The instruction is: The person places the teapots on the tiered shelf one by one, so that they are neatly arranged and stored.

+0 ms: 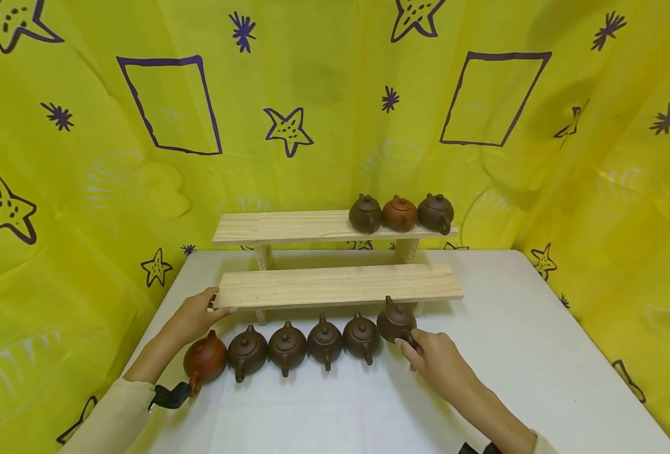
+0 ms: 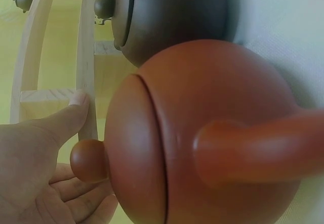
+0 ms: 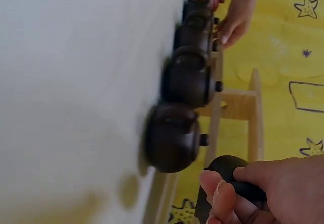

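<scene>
Teapots of dark clay are being moved from the white table [image 1: 539, 353] onto a two-tier wooden shelf [image 1: 340, 285]; that appears to be the step in hand. Three teapots [image 1: 401, 214] are already lined up at the right end of the upper board, while the lower board is bare. A row of five more is left on the table just in front of the shelf, ending at the left in a reddish teapot [image 1: 205, 358]. The dark brown teapot [image 1: 396, 321] at the right end of the row is gripped by its handle and appears raised and tilted, close to the front edge of the lower board. The right hand [image 1: 437, 362] is curled round that handle, thumb and fingers pinching it, as the right wrist view confirms. The left hand [image 1: 198, 313] is laid against the left end of the lower board, fingers relaxed and thumb straight, steadying it. Next, a lift clear of the board's edge and an upright set-down would be called for.
</scene>
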Demonstrator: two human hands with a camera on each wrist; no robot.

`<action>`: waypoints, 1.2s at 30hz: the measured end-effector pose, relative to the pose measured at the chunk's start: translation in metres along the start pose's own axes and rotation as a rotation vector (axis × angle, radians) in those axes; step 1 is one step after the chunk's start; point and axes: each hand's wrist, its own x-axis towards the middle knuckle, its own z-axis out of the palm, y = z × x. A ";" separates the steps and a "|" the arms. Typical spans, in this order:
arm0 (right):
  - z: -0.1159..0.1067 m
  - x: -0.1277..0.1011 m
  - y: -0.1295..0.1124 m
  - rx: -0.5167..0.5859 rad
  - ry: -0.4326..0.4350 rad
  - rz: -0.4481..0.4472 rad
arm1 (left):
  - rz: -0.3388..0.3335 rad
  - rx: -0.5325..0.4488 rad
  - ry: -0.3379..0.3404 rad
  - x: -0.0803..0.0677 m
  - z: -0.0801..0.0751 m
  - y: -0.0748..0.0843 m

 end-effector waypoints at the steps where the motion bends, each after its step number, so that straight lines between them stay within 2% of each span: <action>1: -0.002 0.003 -0.004 -0.001 0.003 -0.008 | 0.001 0.000 0.000 0.000 0.000 0.000; 6: -0.012 0.025 -0.025 -0.019 0.037 -0.064 | 0.003 -0.002 0.000 0.001 0.000 0.001; 19: -0.030 0.112 -0.082 -0.019 0.106 -0.191 | -0.002 -0.030 0.004 0.000 0.003 -0.002; 24: -0.031 0.145 -0.097 -0.016 0.108 -0.168 | -0.016 -0.031 0.001 0.000 0.002 -0.002; 29: -0.023 0.174 -0.102 -0.048 0.147 -0.151 | -0.012 -0.021 0.006 0.001 0.000 -0.001; 36: -0.012 0.193 -0.104 -0.043 0.138 -0.131 | 0.004 -0.033 0.010 0.000 0.002 -0.003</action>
